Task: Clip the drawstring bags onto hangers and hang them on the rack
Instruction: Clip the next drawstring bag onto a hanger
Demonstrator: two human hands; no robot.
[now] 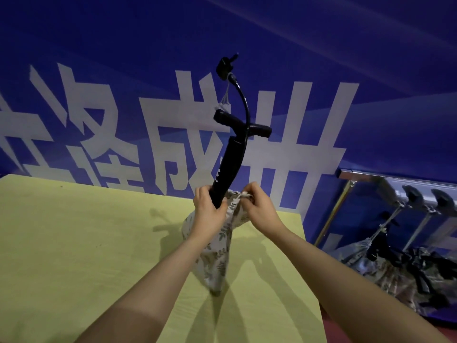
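Fingers (206, 194) of the left hand (207, 214) are wrapped around the lower barrel of a black hand pump (228, 167), just above the mouth of a leaf-print drawstring bag (217, 253); fingers of the right hand (257, 206) pinch the gathered cloth and cord at that mouth, on the pump's right side. Behind everything stands a blue wall banner (272, 58) with large white characters. A yellow-green desk (74, 243) fills the near left and middle. At the far right a chrome rack (346, 191) stands beside the desk, with dark hangers (413, 196) on its rail and several patterned bags (395, 271) hanging low beneath them. The drawstring bag sits upright on the desk between both forearms, its bottom touching the surface. Out of it the pump rises, tilted to the right, its T-handle high above the hands. A thin hose (243, 100) curves up from the pump to a small black nozzle head at the top.
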